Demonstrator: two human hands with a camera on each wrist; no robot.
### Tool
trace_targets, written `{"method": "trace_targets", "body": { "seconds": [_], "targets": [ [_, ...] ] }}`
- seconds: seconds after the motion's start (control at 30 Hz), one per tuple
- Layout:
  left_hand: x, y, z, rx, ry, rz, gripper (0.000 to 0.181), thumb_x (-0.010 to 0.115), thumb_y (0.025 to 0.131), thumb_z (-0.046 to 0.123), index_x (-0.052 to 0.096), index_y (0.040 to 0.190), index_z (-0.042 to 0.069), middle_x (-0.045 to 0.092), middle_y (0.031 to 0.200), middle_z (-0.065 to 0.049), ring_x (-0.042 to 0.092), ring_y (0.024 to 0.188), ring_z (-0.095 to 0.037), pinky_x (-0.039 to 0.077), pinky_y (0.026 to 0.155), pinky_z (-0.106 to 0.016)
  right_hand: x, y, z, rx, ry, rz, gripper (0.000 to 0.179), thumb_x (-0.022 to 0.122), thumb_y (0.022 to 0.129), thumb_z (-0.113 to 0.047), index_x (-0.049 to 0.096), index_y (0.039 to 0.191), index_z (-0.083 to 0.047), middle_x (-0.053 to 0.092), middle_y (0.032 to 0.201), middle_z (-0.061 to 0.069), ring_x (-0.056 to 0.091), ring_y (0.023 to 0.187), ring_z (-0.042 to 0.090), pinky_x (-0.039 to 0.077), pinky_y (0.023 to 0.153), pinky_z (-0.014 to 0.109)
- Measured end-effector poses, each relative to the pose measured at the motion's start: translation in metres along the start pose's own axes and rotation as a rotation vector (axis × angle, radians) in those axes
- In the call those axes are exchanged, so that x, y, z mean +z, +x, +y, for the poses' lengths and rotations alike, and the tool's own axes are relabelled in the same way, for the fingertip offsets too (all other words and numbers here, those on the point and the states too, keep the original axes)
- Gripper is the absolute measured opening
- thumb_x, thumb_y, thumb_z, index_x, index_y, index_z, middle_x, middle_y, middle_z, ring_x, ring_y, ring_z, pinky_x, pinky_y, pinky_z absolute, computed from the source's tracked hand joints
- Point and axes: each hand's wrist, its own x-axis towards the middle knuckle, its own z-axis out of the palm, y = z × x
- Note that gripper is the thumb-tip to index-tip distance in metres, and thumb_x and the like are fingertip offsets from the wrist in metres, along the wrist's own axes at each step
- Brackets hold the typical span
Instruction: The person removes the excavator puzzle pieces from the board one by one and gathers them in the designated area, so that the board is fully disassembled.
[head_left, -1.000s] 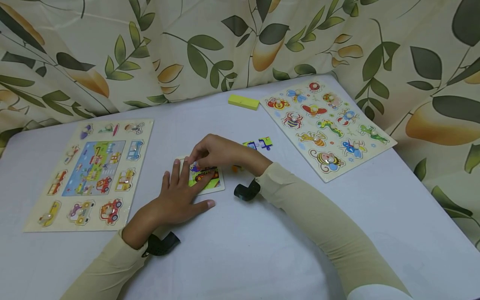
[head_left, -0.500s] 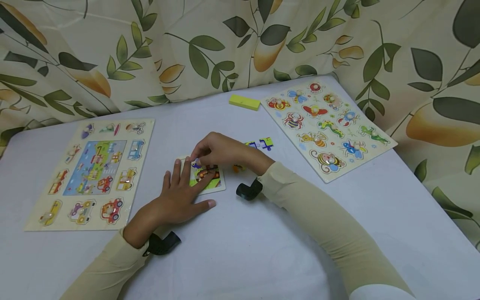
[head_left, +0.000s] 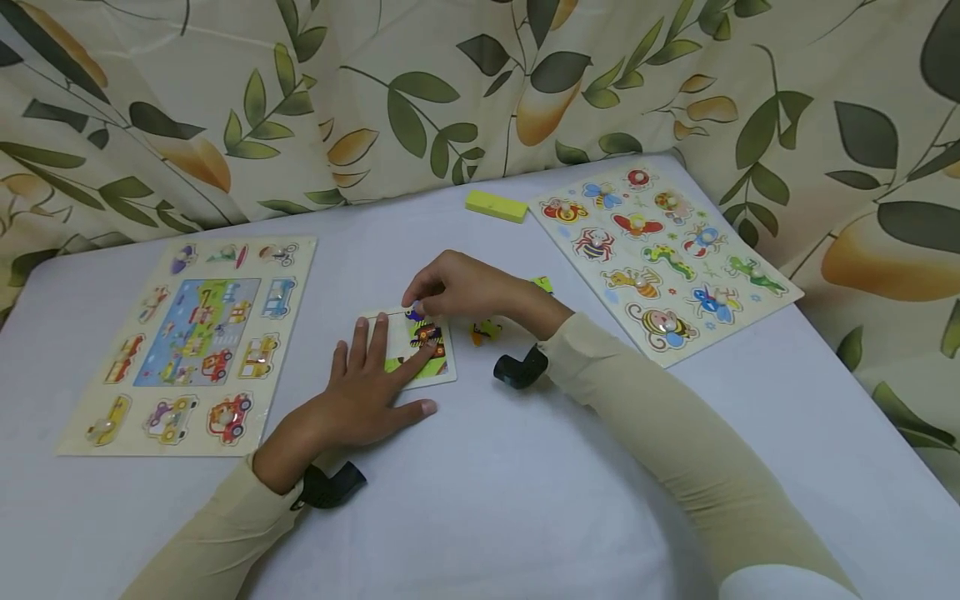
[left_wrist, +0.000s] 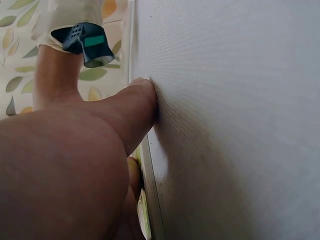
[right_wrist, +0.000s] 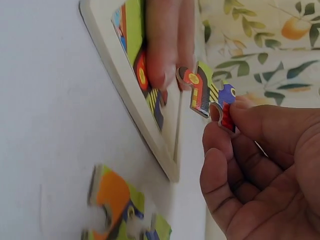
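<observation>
My left hand (head_left: 358, 392) lies spread over a small framed jigsaw puzzle (head_left: 451, 371), its straight fingers across the frame and the pieces in it. In the left wrist view the left thumb (left_wrist: 142, 100) rests at the white cloth. Above the frame's far side, my right hand (head_left: 465, 287) pinches a jigsaw piece (right_wrist: 202, 92) between thumb and fingers. This piece has red, green and purple print, and in the right wrist view it is tilted and lifted off the frame. Bare pale backing shows in the frame's upper left part, beside the left fingertips.
Loose jigsaw pieces (head_left: 486, 332) lie right of the frame, some partly behind the right forearm. A vehicle knob puzzle board (head_left: 288, 350) is at the left, an insect knob puzzle board (head_left: 652, 350) at the right. Near the back edge lies a yellow-green block (head_left: 496, 206).
My right hand has moved slightly up and right, with the pinched jigsaw piece clear of the frame; more pale backing shows. The left hand stays on the frame. The head view has shifted a little.
</observation>
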Motion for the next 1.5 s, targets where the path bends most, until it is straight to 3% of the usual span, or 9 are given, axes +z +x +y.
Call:
{"method": "trace_targets", "body": {
  "seconds": [0.63,0.93,1.27,1.5],
  "targets": [
    [0.002,-0.001,-0.004,-0.019,-0.005,0.011,0.072,0.052,0.093,0.06,0.026,0.155,0.032,-0.02,0.157,-0.023,-0.028,0.139,-0.041,-0.009,0.106,-0.066,-0.015,-0.017,0.009,0.053,-0.067,0.024,0.026,0.061,0.095,-0.004,0.068,0.121,-0.003,0.07,0.101,0.004,0.061,0.091,0.016,0.048,0.086,0.029],
    [0.0,-0.001,-0.003,-0.019,0.001,0.007,0.072,0.052,0.093,0.06,0.025,0.155,0.034,-0.021,0.157,-0.023,-0.029,0.138,-0.041,-0.009,0.107,-0.065,-0.023,-0.026,0.012,0.051,-0.075,0.005,0.017,0.063,0.093,-0.002,0.072,0.108,-0.003,0.071,0.096,0.004,0.061,0.084,0.018,0.05,0.081,0.03],
    [0.001,0.001,-0.002,-0.01,0.015,0.008,0.072,0.052,0.093,0.059,0.025,0.155,0.033,-0.018,0.157,-0.024,-0.026,0.139,-0.042,-0.008,0.107,-0.066,-0.024,-0.034,0.015,0.084,-0.087,-0.031,0.019,0.06,0.095,-0.002,0.073,0.108,-0.003,0.071,0.096,0.003,0.06,0.087,0.017,0.049,0.084,0.029],
    [0.001,0.002,-0.001,-0.013,0.029,0.007,0.073,0.054,0.093,0.059,0.024,0.155,0.033,-0.017,0.157,-0.024,-0.025,0.14,-0.042,-0.008,0.107,-0.065,-0.028,-0.043,0.019,0.1,-0.103,0.003,0.018,0.063,0.093,-0.003,0.072,0.109,-0.004,0.07,0.098,0.002,0.059,0.09,0.018,0.049,0.084,0.03]
  ]
}}
